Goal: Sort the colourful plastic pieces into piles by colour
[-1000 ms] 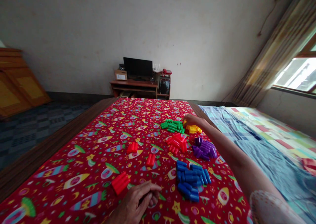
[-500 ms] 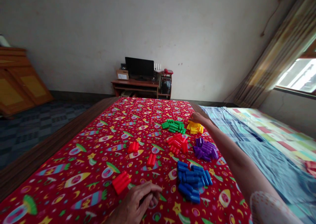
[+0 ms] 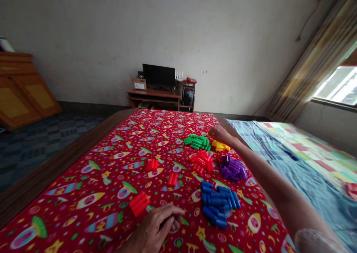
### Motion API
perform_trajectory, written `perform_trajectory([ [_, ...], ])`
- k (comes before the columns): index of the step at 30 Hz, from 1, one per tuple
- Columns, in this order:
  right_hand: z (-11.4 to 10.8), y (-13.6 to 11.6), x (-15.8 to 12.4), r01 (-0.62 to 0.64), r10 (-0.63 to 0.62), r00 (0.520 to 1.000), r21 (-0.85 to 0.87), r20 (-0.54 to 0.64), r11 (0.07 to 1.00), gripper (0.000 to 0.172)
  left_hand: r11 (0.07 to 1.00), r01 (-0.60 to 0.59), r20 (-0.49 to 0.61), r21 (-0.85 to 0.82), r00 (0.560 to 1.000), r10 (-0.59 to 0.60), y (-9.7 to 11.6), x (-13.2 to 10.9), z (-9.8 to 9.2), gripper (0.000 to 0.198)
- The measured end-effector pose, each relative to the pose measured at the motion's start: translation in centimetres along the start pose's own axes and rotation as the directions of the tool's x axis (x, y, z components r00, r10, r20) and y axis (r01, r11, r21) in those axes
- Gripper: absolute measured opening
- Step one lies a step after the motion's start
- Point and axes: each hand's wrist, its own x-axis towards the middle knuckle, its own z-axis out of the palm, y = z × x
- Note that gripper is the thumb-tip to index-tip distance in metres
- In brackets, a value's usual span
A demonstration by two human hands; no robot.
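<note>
My right hand (image 3: 220, 134) reaches far across the table and sits over the yellow blocks (image 3: 220, 146), fingers curled; what it holds, if anything, is hidden. Green blocks (image 3: 197, 142) lie just left of it. Nearer me are a red pile (image 3: 202, 161), a purple pile (image 3: 233, 168) and a blue pile (image 3: 217, 203). My left hand (image 3: 156, 229) rests on the red patterned cloth (image 3: 92, 178) at the near edge, fingers curled loosely, next to a joined red block group (image 3: 138, 203). Two more red groups (image 3: 152, 165) (image 3: 172, 179) lie further off.
A bed with a checked blue sheet (image 3: 279, 149) adjoins the table on the right. The table's bare wooden edge (image 3: 55, 167) runs along the left. A desk with a monitor (image 3: 158, 86) stands by the far wall, a wooden cabinet (image 3: 22, 89) at the left.
My right hand moved slightly right over the yellow blocks, then back left and a little up. My left hand stayed where it was.
</note>
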Motion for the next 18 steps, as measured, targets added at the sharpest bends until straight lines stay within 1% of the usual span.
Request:
perform_trajectory([
  [3, -0.1, -1.3, -1.0, 0.017, -0.019, 0.998, 0.036, 0.062, 0.999, 0.021, 0.999, -0.015, -0.003, -0.041, 1.000, 0.015, -0.8, -0.2, 0.4, 0.028],
  [6, 0.0, -1.7, -1.8, 0.008, -0.016, 0.998, 0.115, 0.065, 0.993, 0.018, 0.998, -0.024, -0.010, -0.054, 1.000, 0.024, -1.4, -0.4, 0.6, 0.029],
  [9, 0.3, -1.7, -1.9, -0.023, 0.009, 0.997, 0.176, 0.078, 0.984, 0.019, 0.999, -0.030, -0.010, -0.031, 1.000, 0.030, -1.1, -0.3, 0.5, 0.029],
  [14, 0.9, -2.3, -1.3, -0.028, 0.002, 0.991, 0.194, 0.135, 0.981, 0.024, 0.999, -0.031, -0.002, -0.010, 1.000, 0.031, -0.2, 0.1, 0.2, 0.028],
  [18, 0.4, -2.4, -1.4, -0.035, 0.009, 0.990, 0.185, 0.139, 0.982, 0.023, 0.999, -0.029, 0.002, -0.033, 1.000, 0.029, -0.3, -0.1, 0.3, 0.028],
])
